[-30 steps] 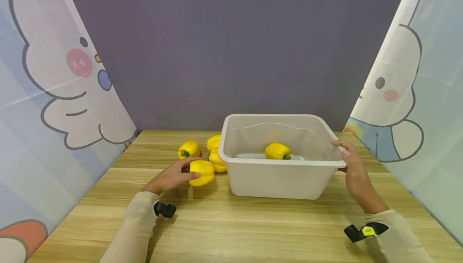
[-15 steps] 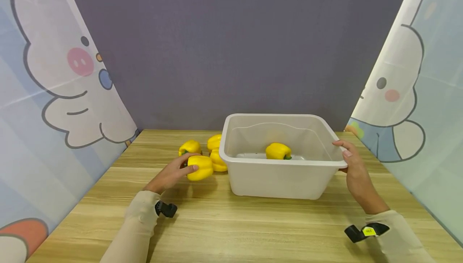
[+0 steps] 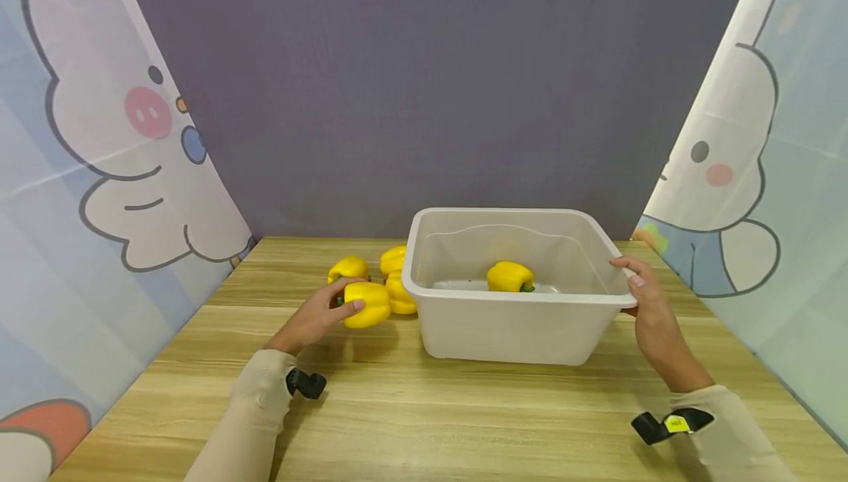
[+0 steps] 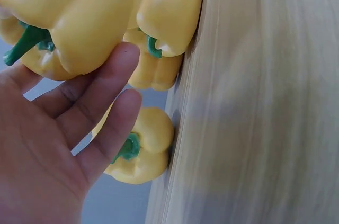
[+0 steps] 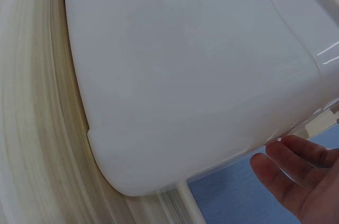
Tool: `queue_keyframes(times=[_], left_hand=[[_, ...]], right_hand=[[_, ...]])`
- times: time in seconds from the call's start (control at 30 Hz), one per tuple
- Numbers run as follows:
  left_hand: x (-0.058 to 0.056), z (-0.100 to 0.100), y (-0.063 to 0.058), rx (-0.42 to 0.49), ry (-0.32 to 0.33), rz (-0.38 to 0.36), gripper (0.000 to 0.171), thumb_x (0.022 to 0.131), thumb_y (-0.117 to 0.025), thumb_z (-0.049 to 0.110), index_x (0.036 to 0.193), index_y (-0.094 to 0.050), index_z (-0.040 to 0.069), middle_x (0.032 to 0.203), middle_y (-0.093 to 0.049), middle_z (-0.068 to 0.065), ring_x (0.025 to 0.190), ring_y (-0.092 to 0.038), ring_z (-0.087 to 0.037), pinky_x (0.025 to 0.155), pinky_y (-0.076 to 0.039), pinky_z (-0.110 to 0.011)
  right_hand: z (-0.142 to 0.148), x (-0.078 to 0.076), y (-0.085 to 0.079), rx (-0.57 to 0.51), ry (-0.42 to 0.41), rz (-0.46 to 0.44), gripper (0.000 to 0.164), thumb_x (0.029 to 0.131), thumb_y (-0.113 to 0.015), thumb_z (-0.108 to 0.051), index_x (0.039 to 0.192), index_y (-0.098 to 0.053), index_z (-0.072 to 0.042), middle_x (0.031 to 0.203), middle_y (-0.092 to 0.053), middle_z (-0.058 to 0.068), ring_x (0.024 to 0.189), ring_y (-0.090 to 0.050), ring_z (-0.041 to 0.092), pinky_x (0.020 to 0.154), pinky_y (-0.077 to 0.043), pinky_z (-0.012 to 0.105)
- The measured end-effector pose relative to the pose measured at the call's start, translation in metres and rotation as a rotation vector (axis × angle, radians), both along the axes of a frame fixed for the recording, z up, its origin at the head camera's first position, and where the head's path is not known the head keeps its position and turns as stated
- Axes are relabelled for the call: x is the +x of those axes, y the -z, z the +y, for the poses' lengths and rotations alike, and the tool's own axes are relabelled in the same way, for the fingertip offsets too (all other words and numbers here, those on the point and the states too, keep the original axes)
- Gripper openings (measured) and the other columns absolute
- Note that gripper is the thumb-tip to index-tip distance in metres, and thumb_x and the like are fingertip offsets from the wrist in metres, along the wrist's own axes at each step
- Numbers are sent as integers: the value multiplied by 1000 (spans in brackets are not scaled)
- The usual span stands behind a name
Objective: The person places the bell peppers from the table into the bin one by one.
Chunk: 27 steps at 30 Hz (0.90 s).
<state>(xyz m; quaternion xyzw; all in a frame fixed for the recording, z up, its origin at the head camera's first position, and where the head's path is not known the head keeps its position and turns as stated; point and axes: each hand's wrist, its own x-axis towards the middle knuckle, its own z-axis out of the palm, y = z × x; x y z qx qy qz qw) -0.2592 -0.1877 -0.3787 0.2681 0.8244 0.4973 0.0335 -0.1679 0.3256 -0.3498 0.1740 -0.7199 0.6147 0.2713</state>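
Above a pale, streaky wood-grain tabletop (image 3: 424, 423), the L hand (image 3: 310, 321) has a glossy yellow, blocky bell pepper (image 3: 367, 307) clamped, thumb in front & fingers over the top and back. It's lifted off the wood, on its side, w/ its stubby green stem (image 4: 29, 44) toward the palm. Per the left wrist view, the two lower fingers stand slightly apart beneath the lobed skin.

R hand (image 3: 656, 327) grips the rim of a smooth, off-white rectangular plastic bin (image 3: 510, 331) at its right end — fingertips a little apart by the outer wall in the right wrist view, thumb not shown there. On the bin floor: a plump, green-stemmed yellow pepper (image 3: 509, 277), tipped sideways.

Just beyond the held pepper sit a round-shouldered yellow pepper (image 3: 347, 268) and, btwn it & the bin's left wall, two ridged yellow peppers (image 3: 400, 295), close together.

Beige cloth sleeves (image 3: 245, 416), small black wrist cams (image 3: 307, 383). Behind — a flat, matte grey-purple backdrop (image 3: 430, 99), w/ slightly creased cartoon-print panels (image 3: 99, 136) either side.
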Motion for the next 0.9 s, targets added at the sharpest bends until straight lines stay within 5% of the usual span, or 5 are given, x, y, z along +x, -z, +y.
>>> queue_keyframes(times=[0.47, 0.9], left_hand=[[4, 4, -5, 13, -109, 32, 51, 102, -59, 41, 145, -49, 16, 123, -58, -12, 99, -57, -27, 86, -49, -47], [1, 10, -2, 23, -165, 68, 53, 101, -59, 44, 144, -51, 14, 118, -61, -10, 94, -58, -26, 80, -50, -41]], right_hand=[[2, -1, 2, -1, -3, 12, 34, 107, -30, -20, 129, -57, -19, 125, -48, 3, 91, -55, 12, 68, -48, 19], [1, -1, 1, -14, -8, 14, 34, 107, -31, -20, 128, -57, -20, 123, -50, 4, 90, -56, 12, 68, -49, 20]])
